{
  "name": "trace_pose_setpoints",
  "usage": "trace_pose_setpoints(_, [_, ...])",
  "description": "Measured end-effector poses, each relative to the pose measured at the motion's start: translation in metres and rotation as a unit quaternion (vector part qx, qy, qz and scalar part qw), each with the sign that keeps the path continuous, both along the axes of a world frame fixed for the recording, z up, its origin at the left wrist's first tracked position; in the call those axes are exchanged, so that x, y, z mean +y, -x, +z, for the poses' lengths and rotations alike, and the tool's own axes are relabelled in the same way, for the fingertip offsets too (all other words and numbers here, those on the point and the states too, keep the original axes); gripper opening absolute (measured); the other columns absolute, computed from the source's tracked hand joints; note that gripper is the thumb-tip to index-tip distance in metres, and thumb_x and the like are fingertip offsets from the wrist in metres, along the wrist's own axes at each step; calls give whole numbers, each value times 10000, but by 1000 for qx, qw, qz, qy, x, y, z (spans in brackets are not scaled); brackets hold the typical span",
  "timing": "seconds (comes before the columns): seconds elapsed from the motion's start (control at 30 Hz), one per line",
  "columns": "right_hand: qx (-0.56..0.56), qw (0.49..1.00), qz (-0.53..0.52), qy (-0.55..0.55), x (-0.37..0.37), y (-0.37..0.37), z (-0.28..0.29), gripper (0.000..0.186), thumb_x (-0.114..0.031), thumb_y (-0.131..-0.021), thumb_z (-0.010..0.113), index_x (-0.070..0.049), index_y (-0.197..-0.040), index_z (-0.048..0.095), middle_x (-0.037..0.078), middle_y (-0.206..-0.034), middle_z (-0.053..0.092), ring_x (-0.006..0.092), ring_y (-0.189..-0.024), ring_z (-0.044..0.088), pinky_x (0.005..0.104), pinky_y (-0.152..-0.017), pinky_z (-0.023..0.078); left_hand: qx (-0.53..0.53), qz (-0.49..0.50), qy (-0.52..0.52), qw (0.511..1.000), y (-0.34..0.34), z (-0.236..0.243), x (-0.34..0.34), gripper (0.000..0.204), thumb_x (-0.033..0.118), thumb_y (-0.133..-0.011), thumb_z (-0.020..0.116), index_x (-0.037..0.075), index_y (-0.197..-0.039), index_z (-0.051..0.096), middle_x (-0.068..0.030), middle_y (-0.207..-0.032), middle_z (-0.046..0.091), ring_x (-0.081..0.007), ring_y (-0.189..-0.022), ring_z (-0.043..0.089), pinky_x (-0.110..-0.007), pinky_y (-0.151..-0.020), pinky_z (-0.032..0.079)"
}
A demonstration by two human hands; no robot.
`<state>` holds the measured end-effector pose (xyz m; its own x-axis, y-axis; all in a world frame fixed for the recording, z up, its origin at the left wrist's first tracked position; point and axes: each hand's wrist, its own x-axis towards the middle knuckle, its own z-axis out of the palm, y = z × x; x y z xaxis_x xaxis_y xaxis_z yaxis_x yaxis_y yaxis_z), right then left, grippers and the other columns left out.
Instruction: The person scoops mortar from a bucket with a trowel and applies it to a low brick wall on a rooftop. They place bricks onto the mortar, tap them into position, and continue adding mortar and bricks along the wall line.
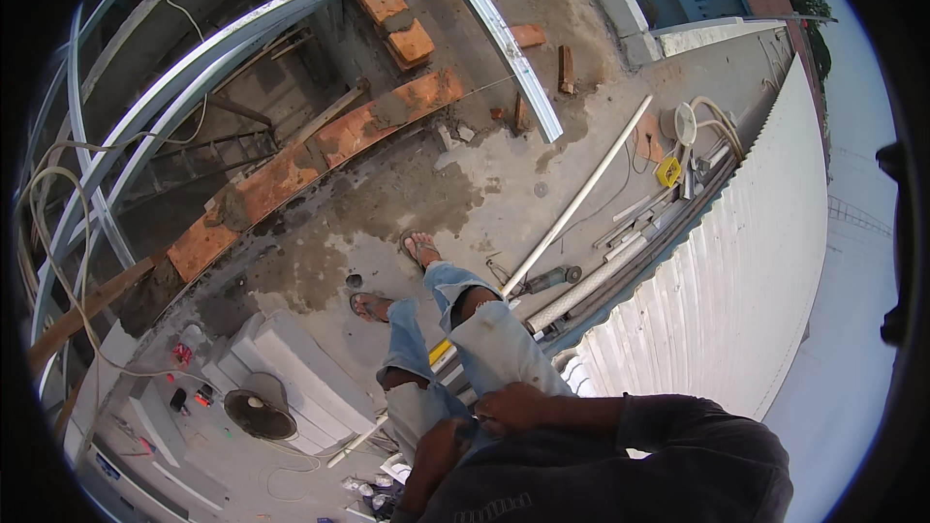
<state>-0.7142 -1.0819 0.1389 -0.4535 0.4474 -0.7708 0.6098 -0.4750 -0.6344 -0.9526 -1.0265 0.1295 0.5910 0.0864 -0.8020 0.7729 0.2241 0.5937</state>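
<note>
My left hand (pixel 438 447) rests at the top of my torn light-blue jeans (pixel 489 347), near the waist, its fingers curled with what they hold, if anything, hidden. My right hand (pixel 506 409) is closed at the jeans on the other side, its contents unclear. My dark shirt (pixel 639 470) covers the lower edge. My sandaled feet (pixel 421 250) stand on the stained concrete floor (pixel 378 194), beside a long white pipe (pixel 591 174) and an angle grinder (pixel 550 279).
A mortared brick course (pixel 320 150) borders a deep opening with metal channels (pixel 194 77) at upper left. White blocks (pixel 305 378) and a mortar pan (pixel 260 415) lie lower left. Loose pipes (pixel 625 252), a yellow item (pixel 667 171), a bucket (pixel 678 124) and corrugated sheet (pixel 727 271) stand right.
</note>
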Motion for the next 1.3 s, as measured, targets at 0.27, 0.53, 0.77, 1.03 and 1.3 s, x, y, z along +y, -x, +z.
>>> trace_pose_setpoints(0.27, [-259,809,-500,-168,-11,-275,-123,172,-167,-952,687,1,-982,674,192,-942,735,340,-839,735,422,-770,567,19,-118,-96,988,-103,-38,25,467,241,-877,810,78,-1278,635,-157,-1231,680,-351,-1051,709,-438,-925,558])
trace_pose_setpoints(0.53, [-432,757,-486,-72,48,-632,-416,269,-250,-888,717,-12,-1011,697,215,-1015,737,395,-970,722,469,-884,576,142,-213,216,942,-282,-91,-30,889,366,-889,780,131,-1607,312,-207,-1542,490,-396,-1409,489,-479,-1179,408])
trace_pose_setpoints(0.77, [-408,883,-232,-12,166,-758,-578,507,-270,-885,729,-9,-1301,601,269,-1319,650,404,-1258,619,468,-1068,508,264,-39,234,935,-398,-146,-55,737,333,-901,779,69,-1498,437,-208,-1404,599,-337,-1285,587,-443,-1092,462])
trace_pose_setpoints(1.03, [-433,896,-101,11,192,-751,-631,854,-509,-755,893,-36,-1390,576,225,-1385,626,373,-1340,577,439,-1085,510,341,90,231,907,-459,-151,-57,583,290,-912,786,41,-1378,540,-182,-1300,654,-289,-1158,658,-406,-993,516])
trace_pose_setpoints(1.3, [-376,809,-452,27,130,-743,-528,750,-380,-673,982,-13,-1185,575,220,-1165,703,394,-1083,698,465,-912,560,281,174,158,930,-507,-150,-15,454,242,-937,774,7,-1292,615,-168,-1220,696,-215,-1052,709,-360,-908,562])
